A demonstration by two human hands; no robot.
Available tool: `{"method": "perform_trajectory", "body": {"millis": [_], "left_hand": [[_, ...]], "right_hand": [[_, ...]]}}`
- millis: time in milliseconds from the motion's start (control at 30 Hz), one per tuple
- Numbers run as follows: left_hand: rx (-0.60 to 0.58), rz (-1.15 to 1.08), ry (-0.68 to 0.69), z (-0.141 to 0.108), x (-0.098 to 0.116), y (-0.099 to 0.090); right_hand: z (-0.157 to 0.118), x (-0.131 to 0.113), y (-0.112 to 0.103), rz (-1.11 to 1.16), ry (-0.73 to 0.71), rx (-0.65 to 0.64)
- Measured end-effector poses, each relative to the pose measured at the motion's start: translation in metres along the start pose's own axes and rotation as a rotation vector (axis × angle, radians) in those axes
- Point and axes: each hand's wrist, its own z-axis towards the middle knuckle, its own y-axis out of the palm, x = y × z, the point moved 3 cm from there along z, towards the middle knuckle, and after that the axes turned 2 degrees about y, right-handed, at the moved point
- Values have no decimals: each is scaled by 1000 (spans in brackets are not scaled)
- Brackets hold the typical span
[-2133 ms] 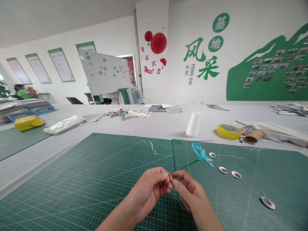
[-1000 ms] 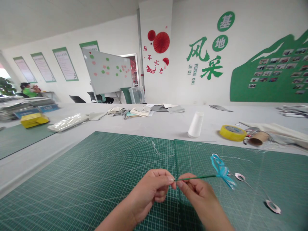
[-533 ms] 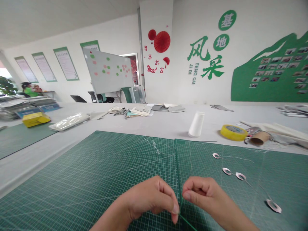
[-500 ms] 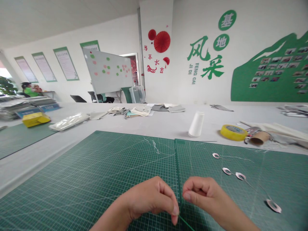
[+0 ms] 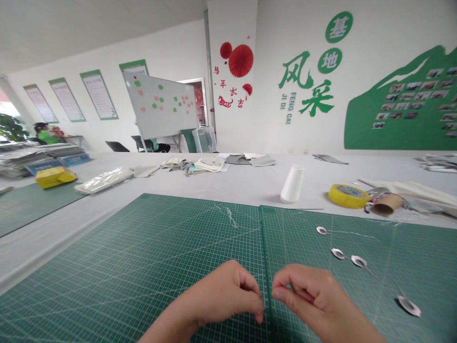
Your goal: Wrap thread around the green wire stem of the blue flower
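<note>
So the cutting mat [image 5: 143, 247] covers the near part of the table [image 5: 228, 188], two halves butted together. The left hand [image 5: 217, 297] and right hand [image 5: 314, 297] sit at the near edge, either side of the seam. Four small rings [image 5: 359, 261] lie on the right half. Past the mat, a thread cone [image 5: 293, 183] stands on the table, with a tape roll [image 5: 348, 196] to its right, just beside a cardboard tube [image 5: 387, 204]. A whiteboard [image 5: 160, 105] stands far behind the table, left of the middle.

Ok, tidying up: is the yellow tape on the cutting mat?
No, the yellow tape sits on the white table beyond the cutting mat.
</note>
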Motion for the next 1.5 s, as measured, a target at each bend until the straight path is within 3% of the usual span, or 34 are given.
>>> {"method": "perform_trajectory", "body": {"millis": [167, 333, 733, 900, 1100, 1267, 1500], "left_hand": [[212, 70, 42, 6, -1, -7], [375, 9, 74, 8, 3, -13], [412, -208, 3, 6, 6, -11], [347, -413, 52, 6, 4, -11], [132, -645, 74, 4, 3, -8], [-43, -596, 28, 0, 4, -3], [-131, -400, -61, -4, 6, 0]], "right_hand": [[-6, -4, 3, -114, -152, 62], [-7, -5, 12, -153, -141, 55], [-2, 0, 23, -91, -97, 40], [0, 7, 28, 74, 48, 14], [5, 21, 30, 294, 174, 0], [8, 26, 27, 335, 160, -21], [4, 22, 20, 385, 178, -99]]}}
